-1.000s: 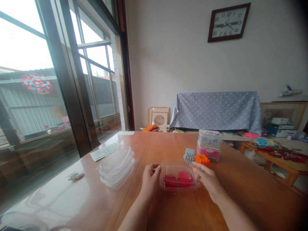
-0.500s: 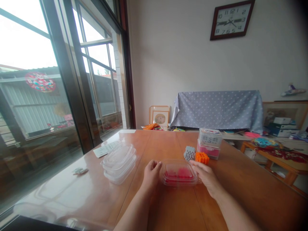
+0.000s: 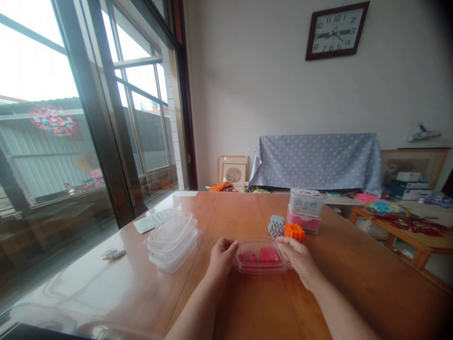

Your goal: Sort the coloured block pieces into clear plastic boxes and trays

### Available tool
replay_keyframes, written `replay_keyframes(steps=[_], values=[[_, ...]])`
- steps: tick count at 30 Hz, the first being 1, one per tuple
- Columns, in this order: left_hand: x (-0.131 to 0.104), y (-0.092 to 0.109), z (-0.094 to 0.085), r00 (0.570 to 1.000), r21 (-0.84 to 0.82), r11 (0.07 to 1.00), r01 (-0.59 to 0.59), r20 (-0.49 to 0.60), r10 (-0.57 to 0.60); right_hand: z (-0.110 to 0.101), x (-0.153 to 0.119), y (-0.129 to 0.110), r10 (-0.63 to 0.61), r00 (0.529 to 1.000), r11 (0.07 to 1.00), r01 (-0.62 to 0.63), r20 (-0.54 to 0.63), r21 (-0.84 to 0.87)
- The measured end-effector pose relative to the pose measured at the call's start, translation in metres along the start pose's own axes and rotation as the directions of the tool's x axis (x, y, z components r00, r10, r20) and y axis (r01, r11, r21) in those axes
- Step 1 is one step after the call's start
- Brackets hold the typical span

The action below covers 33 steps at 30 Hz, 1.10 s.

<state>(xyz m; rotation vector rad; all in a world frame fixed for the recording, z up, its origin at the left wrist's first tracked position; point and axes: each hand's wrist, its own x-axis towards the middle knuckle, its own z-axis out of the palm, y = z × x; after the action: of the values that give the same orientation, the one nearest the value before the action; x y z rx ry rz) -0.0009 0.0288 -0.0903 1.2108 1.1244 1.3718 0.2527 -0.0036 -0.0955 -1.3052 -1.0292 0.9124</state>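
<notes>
Two hands (image 3: 220, 259) (image 3: 296, 257), one clock (image 3: 337, 31), probably two red blocks (image 3: 270, 255) (image 3: 249, 257)

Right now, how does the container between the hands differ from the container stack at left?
The rectangular container holds red pieces; the container stack shows none. The rectangular container sits between left hand and right hand; the container stack stands apart from them. Shared: clear plastic.

Daylight enters through a tall dark-framed window (image 3: 102, 104) on the left and lays a pale glare across that side of the glossy brown bench (image 3: 375, 288). Beyond the glass stands a corrugated metal structure (image 3: 42, 170), a round red decoration (image 3: 53, 120) showing against it. A dark-framed clock (image 3: 337, 31) hangs on the plain pale wall (image 3: 240, 80). Below, a blue-grey dotted cloth (image 3: 314, 160) drapes down, with 2 light-framed pictures (image 3: 234, 175) to its left. A low wooden table (image 3: 433, 244) stands at right.
</notes>
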Motion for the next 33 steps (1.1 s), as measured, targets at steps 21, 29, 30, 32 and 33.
replay_keyframes(steps=[21,29,30,32,33], values=[[0.001,-0.003,-0.004,0.971,-0.152,0.961,0.229,0.101,-0.215,0.006,-0.011,-0.011,0.079,0.995,0.995,-0.082,0.060,0.049],[0.004,-0.007,-0.004,0.969,-0.181,0.955,0.234,0.118,-0.215,0.007,-0.012,-0.011,0.081,0.992,0.994,-0.087,0.092,0.063],[0.004,-0.008,-0.004,0.969,-0.184,0.954,0.234,0.122,-0.214,0.008,-0.012,-0.012,0.081,0.993,0.995,-0.086,0.091,0.059],[0.004,-0.008,-0.004,0.969,-0.187,0.955,0.231,0.126,-0.210,0.009,-0.013,-0.014,0.072,0.994,0.996,-0.077,0.087,0.052],[0.004,-0.009,-0.004,0.970,-0.187,0.956,0.227,0.128,-0.206,0.009,-0.014,-0.015,0.065,0.994,0.996,-0.070,0.088,0.051]])
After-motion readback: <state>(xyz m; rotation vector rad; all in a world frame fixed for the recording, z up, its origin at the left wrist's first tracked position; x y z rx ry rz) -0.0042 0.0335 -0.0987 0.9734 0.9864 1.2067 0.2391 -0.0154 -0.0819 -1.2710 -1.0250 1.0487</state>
